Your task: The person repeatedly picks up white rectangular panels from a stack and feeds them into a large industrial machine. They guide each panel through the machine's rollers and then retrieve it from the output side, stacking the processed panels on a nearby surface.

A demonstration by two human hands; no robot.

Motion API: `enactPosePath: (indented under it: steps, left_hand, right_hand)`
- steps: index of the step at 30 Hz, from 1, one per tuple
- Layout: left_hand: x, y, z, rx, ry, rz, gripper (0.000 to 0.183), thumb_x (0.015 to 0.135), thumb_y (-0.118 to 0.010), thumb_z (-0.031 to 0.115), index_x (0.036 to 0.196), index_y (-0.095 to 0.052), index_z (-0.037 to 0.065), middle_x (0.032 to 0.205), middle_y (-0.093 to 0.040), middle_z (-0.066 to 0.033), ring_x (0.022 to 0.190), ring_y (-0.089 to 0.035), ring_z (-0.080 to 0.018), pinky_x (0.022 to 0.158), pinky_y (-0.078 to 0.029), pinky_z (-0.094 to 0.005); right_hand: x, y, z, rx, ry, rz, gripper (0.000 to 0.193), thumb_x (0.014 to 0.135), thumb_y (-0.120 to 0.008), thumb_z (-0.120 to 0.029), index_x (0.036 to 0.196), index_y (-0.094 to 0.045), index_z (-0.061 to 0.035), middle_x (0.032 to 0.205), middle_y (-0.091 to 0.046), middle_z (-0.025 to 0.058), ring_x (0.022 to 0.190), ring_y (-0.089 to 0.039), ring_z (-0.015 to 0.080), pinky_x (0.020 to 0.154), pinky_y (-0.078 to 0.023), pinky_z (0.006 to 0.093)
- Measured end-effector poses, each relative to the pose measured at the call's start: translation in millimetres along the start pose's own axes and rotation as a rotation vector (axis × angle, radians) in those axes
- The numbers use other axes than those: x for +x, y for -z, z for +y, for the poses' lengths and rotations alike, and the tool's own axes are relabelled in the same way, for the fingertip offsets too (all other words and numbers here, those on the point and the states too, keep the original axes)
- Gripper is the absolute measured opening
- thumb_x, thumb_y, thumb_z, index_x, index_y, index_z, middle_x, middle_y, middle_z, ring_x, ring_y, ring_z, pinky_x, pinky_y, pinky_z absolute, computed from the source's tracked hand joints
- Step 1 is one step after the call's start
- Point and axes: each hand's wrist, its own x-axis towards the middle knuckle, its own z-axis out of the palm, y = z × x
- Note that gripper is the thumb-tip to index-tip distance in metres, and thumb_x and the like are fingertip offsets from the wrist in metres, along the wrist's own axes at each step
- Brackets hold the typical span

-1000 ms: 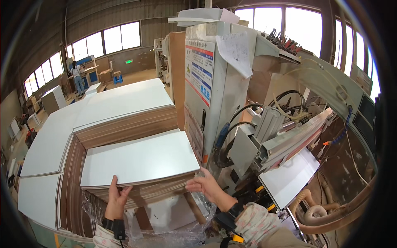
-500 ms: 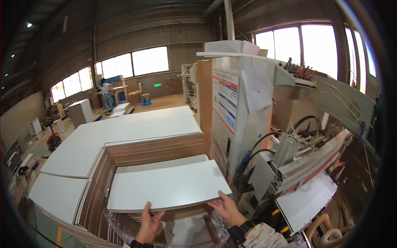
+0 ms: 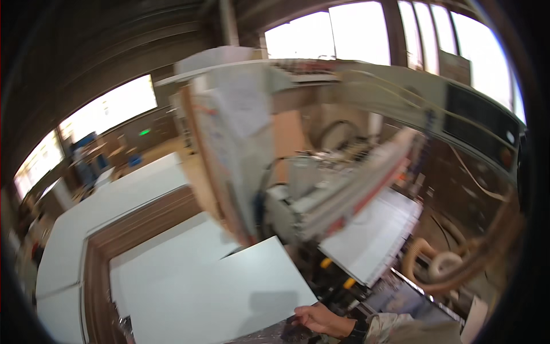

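- Head view, with the picture smeared by motion: my right hand (image 3: 321,319) is closed on the near right corner of a white panel (image 3: 272,272), thumb uppermost; the fingers below seem tucked under the edge, though the blur keeps me from being sure.
- My left hand is out of sight, so I cannot tell whether it is open or holding anything.
- The panel lies over another white board (image 3: 166,246), its far edge showing a dark gap there; where the two overlap, I can't tell touching from apart.
- Beyond and to the left stand brown-edged stacks (image 3: 143,221); to the right is a machine (image 3: 344,200) with a white sheet (image 3: 372,235) under its beam.
- I judge the panel stiff and fairly heavy for one hand, its smooth face likely slippery and its corners easily chipped.
- Best hold, I'd say: both near corners, fingers well underneath, thumbs on top.
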Motion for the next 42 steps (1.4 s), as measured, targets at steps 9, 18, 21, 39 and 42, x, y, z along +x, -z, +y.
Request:
enactPosePath:
  steps: [9, 18, 21, 39, 42]
  left_hand:
    - [-142, -69, -65, 0.374, 0.200, -0.126, 0.050, 0.085, -0.053, 0.035, 0.120, -0.043, 0.001, 0.115, -0.053, -0.0121, 0.102, -0.053, -0.0251, 0.084, -0.046, -0.0390]
    - [-254, -94, -119, 0.579, 0.470, -0.404, 0.052, 0.087, -0.051, 0.032, 0.123, -0.039, -0.003, 0.116, -0.051, -0.0153, 0.101, -0.053, -0.0264, 0.083, -0.045, -0.0385]
    - [-282, -100, -142, 0.668, 0.579, -0.542, 0.052, 0.088, -0.050, 0.031, 0.124, -0.037, -0.004, 0.116, -0.051, -0.0163, 0.101, -0.053, -0.0268, 0.083, -0.045, -0.0383]
    - [-296, -252, -319, 1.183, 0.728, -1.210, 0.033, 0.087, -0.053, 0.024, 0.105, -0.053, -0.003, 0.100, -0.055, -0.0110, 0.088, -0.053, -0.0195, 0.072, -0.047, -0.0317]
    - [-311, -260, -325, 0.894, 0.864, -1.160, 0.028, 0.087, -0.053, 0.024, 0.099, -0.054, -0.002, 0.093, -0.053, -0.0096, 0.084, -0.051, -0.0192, 0.070, -0.048, -0.0332]
  right_hand:
    - [-156, 88, -52, 0.014, 0.202, 0.131, 0.045, 0.074, -0.061, 0.002, 0.116, -0.045, 0.0031, 0.099, -0.059, 0.0158, 0.087, -0.060, 0.0258, 0.077, -0.052, 0.0406]
    - [-188, 194, -120, 0.159, 0.592, 0.246, 0.037, 0.082, -0.052, -0.012, 0.117, -0.043, -0.0010, 0.105, -0.058, 0.0107, 0.091, -0.059, 0.0225, 0.078, -0.050, 0.0352]
    - [-174, 202, -151, 0.175, 0.805, 0.477, 0.035, 0.086, -0.049, -0.017, 0.118, -0.042, -0.0041, 0.103, -0.057, 0.0081, 0.093, -0.058, 0.0209, 0.079, -0.049, 0.0353]
    - [-46, 261, -294, -0.671, 1.023, 1.421, 0.079, 0.084, -0.050, -0.039, 0.136, -0.010, 0.0053, 0.142, -0.009, 0.0245, 0.133, -0.009, 0.0359, 0.106, -0.013, 0.0441]
    - [-49, 271, -316, -0.622, 1.034, 1.426, 0.077, 0.086, -0.047, -0.042, 0.136, -0.012, 0.0042, 0.142, -0.012, 0.0227, 0.133, -0.009, 0.0359, 0.105, -0.013, 0.0460]
